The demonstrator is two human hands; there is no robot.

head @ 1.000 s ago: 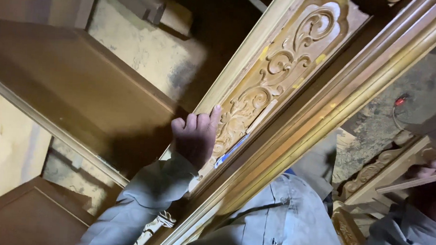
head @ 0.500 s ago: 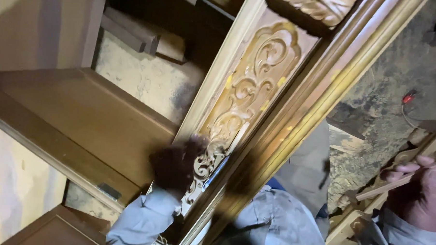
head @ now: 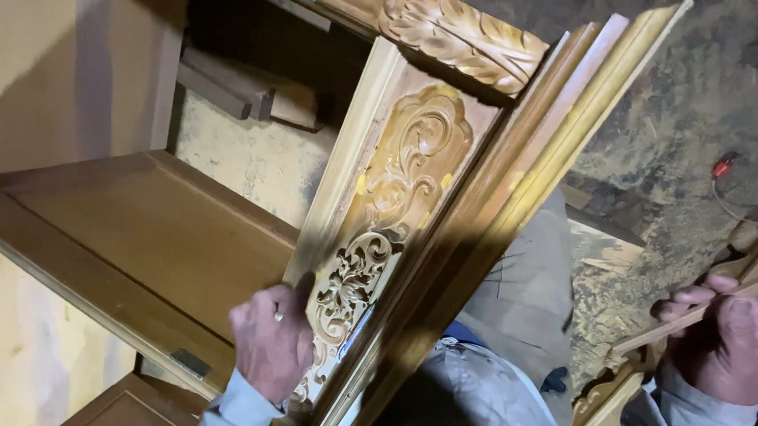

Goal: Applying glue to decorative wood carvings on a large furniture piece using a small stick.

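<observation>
Two bare hands work at either side of a long, pale wooden panel carved with scrolls and flowers point(head: 387, 213), seen from above by a head-worn camera. The panel runs diagonally from the lower middle of the view up toward the top right, leaning across the person's lap, with grey trousers point(head: 519, 285) showing beneath it. A long ridged golden-brown wooden moulding point(head: 514, 184) lies along the panel's right edge, touching it. At the panel's upper end sits a separate carved leaf-shaped wooden ornament point(head: 461, 31).

The left hand point(head: 272, 339) rests on the lower left edge of the carved panel, fingers curled down over the rim beside the flower carving. It looks closed around the edge, though the fingertips are hidden behind the wood. A ring shows on one finger.

The right hand point(head: 727, 334) is at the far right, well apart from the panel. Its fingers are closed around a thin, light wooden strip point(head: 686, 320), which slants up to the right.

To the left stands a brown wooden cabinet door with a raised frame point(head: 135, 230), partly in shadow. A dusty grey floor strewn with wood shavings point(head: 676, 123) fills the upper right, with a small red object point(head: 722, 167) lying on it.
</observation>
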